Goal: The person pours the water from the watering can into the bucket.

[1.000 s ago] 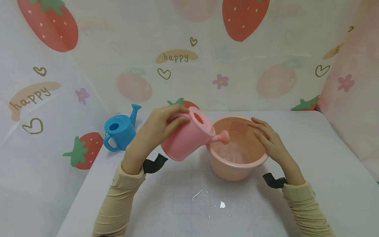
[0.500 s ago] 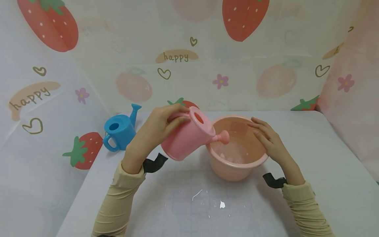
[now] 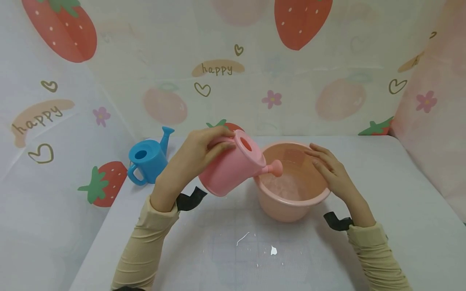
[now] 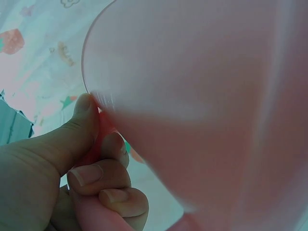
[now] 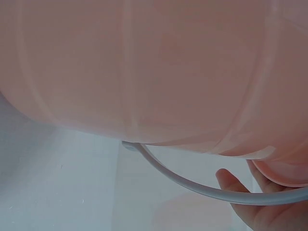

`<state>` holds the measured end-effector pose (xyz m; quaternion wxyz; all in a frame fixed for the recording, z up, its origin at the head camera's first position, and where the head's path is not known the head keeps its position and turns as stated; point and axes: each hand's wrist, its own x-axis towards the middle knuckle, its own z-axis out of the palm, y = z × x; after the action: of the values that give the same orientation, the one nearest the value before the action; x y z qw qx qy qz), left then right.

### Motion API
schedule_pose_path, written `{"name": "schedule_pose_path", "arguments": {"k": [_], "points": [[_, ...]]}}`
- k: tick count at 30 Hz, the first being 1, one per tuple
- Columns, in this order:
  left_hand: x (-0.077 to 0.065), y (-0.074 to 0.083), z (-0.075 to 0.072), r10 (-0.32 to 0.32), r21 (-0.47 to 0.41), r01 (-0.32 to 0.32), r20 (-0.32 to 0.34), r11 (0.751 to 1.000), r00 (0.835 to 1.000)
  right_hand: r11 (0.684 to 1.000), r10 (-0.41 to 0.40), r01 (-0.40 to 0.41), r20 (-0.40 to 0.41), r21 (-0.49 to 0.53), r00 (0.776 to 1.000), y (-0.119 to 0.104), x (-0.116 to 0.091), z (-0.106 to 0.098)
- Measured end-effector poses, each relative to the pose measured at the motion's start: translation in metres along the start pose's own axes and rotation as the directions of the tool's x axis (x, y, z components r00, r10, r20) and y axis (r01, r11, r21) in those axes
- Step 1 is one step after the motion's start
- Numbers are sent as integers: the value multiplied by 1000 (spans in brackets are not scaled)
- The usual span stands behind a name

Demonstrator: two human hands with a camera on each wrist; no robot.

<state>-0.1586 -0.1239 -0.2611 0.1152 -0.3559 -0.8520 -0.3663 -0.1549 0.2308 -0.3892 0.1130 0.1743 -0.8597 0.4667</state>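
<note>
My left hand (image 3: 196, 155) grips the handle of a pink watering can (image 3: 229, 169), thumb and fingers curled round it. The can is tilted right, its spout head over the near-left rim of a pink bucket (image 3: 285, 210). Through the can's wall in the left wrist view, a darker lower part of the can (image 4: 207, 149) shows a liquid level. Water with ripples lies in the bucket. On the bucket's right rim rests my right hand (image 3: 333, 176), its fingers fairly straight. A pale bail handle (image 5: 211, 191) hangs beside the bucket in the right wrist view, crossing in front of that hand.
A blue watering can (image 3: 149, 163) stands upright at the back left. Splashed water (image 3: 274, 250) dots the front of the white table (image 3: 218, 266). Strawberry-printed sheets (image 3: 225, 97) wall the back and sides.
Ripples on the water in the bucket have shifted. Both hands, the tilted watering can and the bucket keep their places; the head view has moved very slightly.
</note>
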Motion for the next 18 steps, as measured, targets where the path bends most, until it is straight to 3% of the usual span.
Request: {"name": "schedule_pose_path", "arguments": {"k": [18], "points": [[2, 1, 0, -19, 6, 19, 20, 1000, 1000, 1000, 11, -11, 3, 5, 1000, 1, 0, 0]]}}
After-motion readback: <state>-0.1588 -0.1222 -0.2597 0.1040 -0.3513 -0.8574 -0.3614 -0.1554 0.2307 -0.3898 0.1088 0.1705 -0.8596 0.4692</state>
